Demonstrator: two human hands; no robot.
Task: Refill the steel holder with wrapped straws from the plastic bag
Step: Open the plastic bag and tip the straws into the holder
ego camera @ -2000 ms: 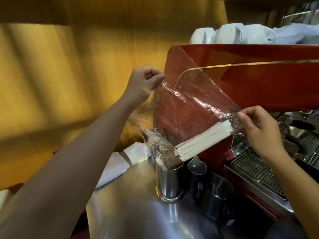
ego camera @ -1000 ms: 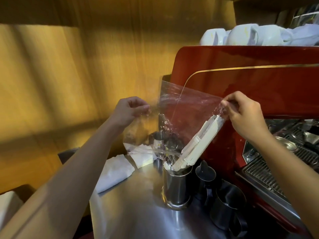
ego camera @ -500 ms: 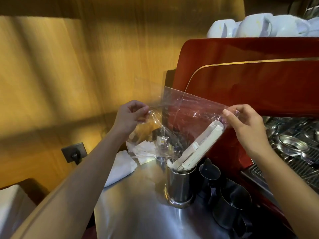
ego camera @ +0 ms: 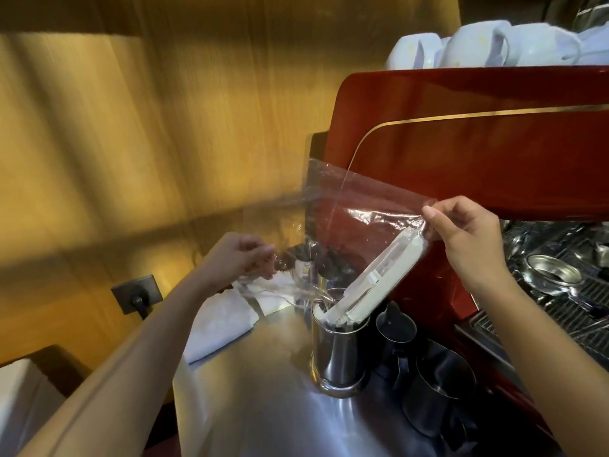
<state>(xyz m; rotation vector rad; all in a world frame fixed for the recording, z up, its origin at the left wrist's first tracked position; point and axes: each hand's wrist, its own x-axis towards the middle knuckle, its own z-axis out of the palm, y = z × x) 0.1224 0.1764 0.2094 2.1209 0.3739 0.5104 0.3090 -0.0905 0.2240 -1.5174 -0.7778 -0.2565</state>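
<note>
Place: steel counter (ego camera: 263, 407) beside a red coffee machine (ego camera: 461, 143).
Left hand (ego camera: 235, 258): pinches the plastic bag (ego camera: 362, 206).
Right hand (ego camera: 468, 239): pinches the bag's raised corner.
Done: wrapped straws (ego camera: 379, 275) have their tips in the steel holder (ego camera: 339, 354).
Left: slide them fully out.

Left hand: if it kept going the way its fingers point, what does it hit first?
The left hand points right, pinching the plastic bag it already holds. Going straight on, it would likely meet the dark funnel-like piece behind the bag's lower edge first, before the wrapped straws. Depth is unclear.
</note>
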